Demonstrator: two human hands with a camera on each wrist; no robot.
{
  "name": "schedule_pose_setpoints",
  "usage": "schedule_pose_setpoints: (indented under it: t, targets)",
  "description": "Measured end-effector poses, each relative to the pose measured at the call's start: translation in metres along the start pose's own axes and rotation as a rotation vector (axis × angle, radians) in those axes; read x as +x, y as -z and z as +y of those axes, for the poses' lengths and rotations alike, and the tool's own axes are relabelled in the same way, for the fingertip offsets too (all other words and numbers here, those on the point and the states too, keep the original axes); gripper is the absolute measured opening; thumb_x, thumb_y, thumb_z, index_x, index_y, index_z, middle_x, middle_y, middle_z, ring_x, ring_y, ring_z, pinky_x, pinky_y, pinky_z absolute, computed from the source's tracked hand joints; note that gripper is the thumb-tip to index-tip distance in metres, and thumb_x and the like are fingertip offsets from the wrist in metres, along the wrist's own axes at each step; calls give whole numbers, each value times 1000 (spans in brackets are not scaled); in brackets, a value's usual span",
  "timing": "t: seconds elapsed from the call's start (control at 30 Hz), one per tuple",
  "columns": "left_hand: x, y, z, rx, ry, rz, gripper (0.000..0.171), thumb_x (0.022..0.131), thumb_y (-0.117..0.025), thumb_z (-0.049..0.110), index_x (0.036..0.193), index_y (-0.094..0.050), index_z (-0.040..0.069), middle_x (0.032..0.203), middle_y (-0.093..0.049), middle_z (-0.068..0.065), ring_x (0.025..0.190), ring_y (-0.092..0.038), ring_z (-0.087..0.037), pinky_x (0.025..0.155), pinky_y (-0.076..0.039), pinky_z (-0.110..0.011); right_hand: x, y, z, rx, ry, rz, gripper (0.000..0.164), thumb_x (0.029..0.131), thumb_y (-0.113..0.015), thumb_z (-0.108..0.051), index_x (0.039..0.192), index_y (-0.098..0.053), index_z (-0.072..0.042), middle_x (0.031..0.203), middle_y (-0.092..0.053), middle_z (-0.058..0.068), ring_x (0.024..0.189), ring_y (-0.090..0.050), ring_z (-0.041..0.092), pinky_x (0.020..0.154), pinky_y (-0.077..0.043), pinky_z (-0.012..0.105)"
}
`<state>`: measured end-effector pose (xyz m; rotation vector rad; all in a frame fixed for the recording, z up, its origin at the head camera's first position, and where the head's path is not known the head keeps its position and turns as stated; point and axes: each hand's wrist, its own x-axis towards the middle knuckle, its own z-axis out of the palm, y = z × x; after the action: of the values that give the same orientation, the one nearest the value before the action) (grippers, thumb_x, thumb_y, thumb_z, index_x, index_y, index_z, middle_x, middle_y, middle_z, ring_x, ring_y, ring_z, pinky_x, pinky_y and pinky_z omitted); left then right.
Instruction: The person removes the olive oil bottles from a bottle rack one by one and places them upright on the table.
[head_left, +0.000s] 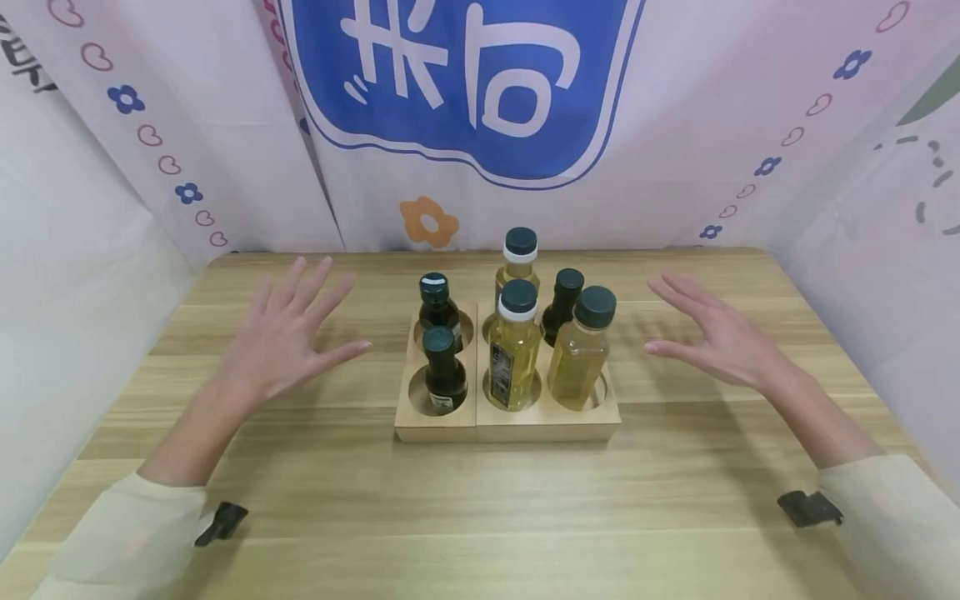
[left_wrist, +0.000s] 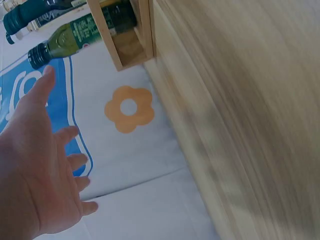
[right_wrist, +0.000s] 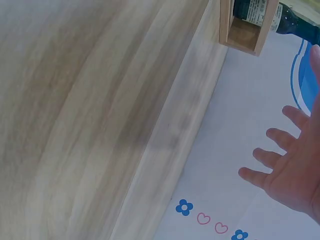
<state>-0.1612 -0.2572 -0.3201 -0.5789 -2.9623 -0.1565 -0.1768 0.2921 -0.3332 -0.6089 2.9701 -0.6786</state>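
A wooden bottle rack (head_left: pixel 437 423) with round holes stands mid-table, holding several capped bottles. In its front row are a small dark bottle (head_left: pixel 446 375), a yellow oil bottle (head_left: pixel 514 358) with a black label, and a wider oil bottle (head_left: pixel 579 362). Behind them stand another dark bottle (head_left: pixel 439 312), a tall pale-yellow bottle (head_left: pixel 516 271) and a slim dark bottle (head_left: pixel 562 307). My left hand (head_left: pixel 281 337) hovers left of the rack, fingers spread, touching nothing. To the right, my right hand (head_left: pixel 716 333) is held apart from the bottles, its fingers extended and nothing in it.
The wooden table (head_left: pixel 450 517) ends at a white printed cloth (head_left: pixel 637 208) behind the rack, with cloth on both sides too. Black straps (head_left: pixel 221 523) show by the sleeves.
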Motion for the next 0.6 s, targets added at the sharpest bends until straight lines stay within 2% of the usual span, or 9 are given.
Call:
schedule_pose_setpoints:
  t: [0.17,0.37,0.47,0.6]
  targets:
    - [0,-1,9,-64,-20,-30,88,94,-62,66,162,-36,17,168,-28,-20,154,-23,-46,123,-19,-70,-4,-1,-7,44,26,27,87,91,-77,-44,163,-34,-22,171,-23,12,155,-21,45,115,-19,80]
    - [0,-5,18,-112,-63,32,82,93,-67,61,156,-47,12,155,-47,-23,142,-43,-47,116,-34,-69,-5,-6,-14,139,69,49,77,91,-79,-36,158,-45,-17,163,-39,14,149,-35,44,117,-26,75]
    - [1,-5,22,-135,-72,73,78,94,-69,58,152,-51,9,150,-53,-23,138,-49,-47,115,-36,-68,-5,-12,-16,205,102,46,66,91,-80,-29,150,-55,-11,154,-53,16,141,-47,42,114,-37,68]
    - [4,-4,27,-164,-79,117,73,94,-70,54,148,-55,7,145,-58,-24,133,-53,-47,113,-41,-66,-5,-23,-18,274,174,28,52,90,-81,-18,137,-65,-3,139,-65,17,129,-60,40,102,-54,58]
